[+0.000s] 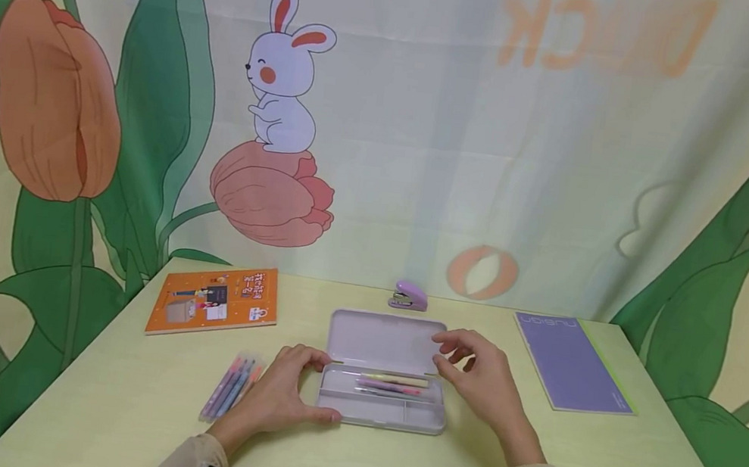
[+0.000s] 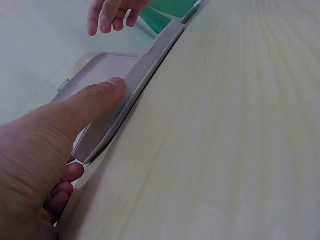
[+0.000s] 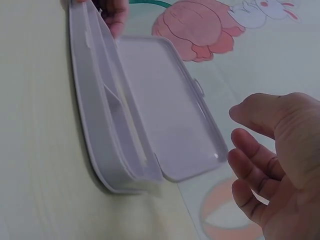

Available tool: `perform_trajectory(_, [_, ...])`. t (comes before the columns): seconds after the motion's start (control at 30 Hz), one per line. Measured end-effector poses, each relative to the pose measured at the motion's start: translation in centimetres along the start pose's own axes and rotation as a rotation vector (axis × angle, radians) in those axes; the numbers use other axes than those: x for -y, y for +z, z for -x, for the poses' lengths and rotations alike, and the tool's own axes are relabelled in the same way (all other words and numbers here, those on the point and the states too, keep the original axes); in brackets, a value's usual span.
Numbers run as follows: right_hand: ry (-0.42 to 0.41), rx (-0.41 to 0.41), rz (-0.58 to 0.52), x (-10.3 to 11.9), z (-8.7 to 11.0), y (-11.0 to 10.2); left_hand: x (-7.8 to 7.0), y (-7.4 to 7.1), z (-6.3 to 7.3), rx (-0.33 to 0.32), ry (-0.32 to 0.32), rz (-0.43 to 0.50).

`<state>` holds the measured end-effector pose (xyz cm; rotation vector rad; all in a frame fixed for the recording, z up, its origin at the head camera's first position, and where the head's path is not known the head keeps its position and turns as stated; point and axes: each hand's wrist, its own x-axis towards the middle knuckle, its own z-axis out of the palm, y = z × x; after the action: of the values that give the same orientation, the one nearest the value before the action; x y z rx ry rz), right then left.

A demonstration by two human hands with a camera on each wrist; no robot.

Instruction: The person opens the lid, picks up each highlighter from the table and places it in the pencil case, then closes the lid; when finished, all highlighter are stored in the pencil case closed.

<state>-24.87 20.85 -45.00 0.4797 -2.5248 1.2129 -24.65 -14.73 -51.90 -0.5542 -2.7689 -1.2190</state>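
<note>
A pale lilac pencil case point(image 1: 362, 413) lies on the table with its lid point(image 3: 160, 105) folded back. Several pens point(image 1: 393, 380) lie in its rear compartment. My left hand point(image 1: 285, 392) grips the case at its left end, its thumb point(image 2: 102, 95) along the front wall and its fingers round the back corner. Beside the right edge of the lid hovers my right hand point(image 1: 480, 370), its fingers loosely bent and nothing between them. In the right wrist view that hand point(image 3: 280, 165) is apart from the lid.
Left of the case, partly behind my left hand, is a bundle of coloured pens point(image 1: 231, 386). An orange book point(image 1: 216, 301) lies at the back left. A purple stapler point(image 1: 409, 296) stands behind the lid, and a purple notebook point(image 1: 569, 364) lies at the right.
</note>
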Motion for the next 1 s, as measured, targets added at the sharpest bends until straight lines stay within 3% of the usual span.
perform_trajectory(0.2, [0.049,-0.069,0.022,-1.2,0.4,-2.4,-0.1,0.1,0.0,-0.008,0.007,-0.009])
perform_trajectory(0.5, [0.111,-0.099,0.049,-3.2,1.6,-5.0,-0.2,0.2,0.1,-0.017,0.01,-0.015])
perform_trajectory(1.0, [0.134,-0.09,0.088,-5.4,4.4,-6.3,-0.2,0.1,0.0,-0.006,0.0,0.001])
